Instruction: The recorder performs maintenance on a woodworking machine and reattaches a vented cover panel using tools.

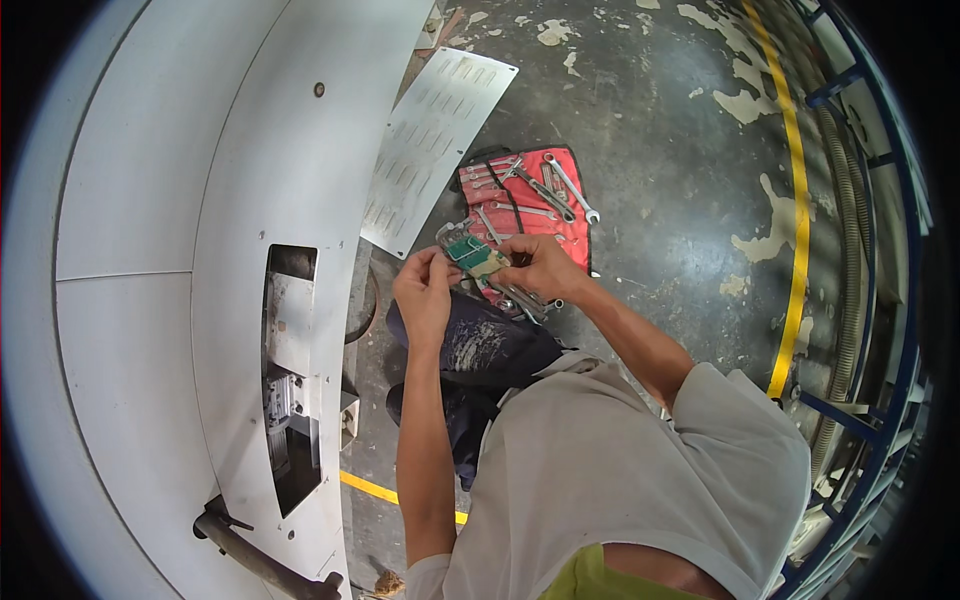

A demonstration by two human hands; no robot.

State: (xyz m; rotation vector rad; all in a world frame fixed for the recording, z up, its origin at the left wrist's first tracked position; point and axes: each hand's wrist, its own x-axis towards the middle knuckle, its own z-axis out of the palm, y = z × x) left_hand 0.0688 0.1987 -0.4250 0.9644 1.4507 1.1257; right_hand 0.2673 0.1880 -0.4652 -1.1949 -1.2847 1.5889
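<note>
Over the tool roll, a small flat green-and-tan packet (pixel 478 258) is held up between my hands. My right hand (pixel 545 268) is closed on its right side, thumb and fingers pinching the tan part. My left hand (pixel 424 288) pinches at the packet's lower left edge; its fingertips are partly hidden. Just below and behind, a red tool roll (pixel 573 215) lies on the floor with several wrenches on it. One large combination wrench (pixel 572 187) rests across its upper right corner. More metal tools (pixel 525 303) lie beneath my right hand, partly covered.
A large white machine housing (pixel 240 180) fills the left side, with an opening (pixel 293 380) showing metal parts inside. A louvered metal panel (pixel 440 140) lies beyond the hands. Blue metal framing (pixel 905 375) and a ribbed hose (pixel 848 330) run along the right, past a yellow floor line (pixel 797 220).
</note>
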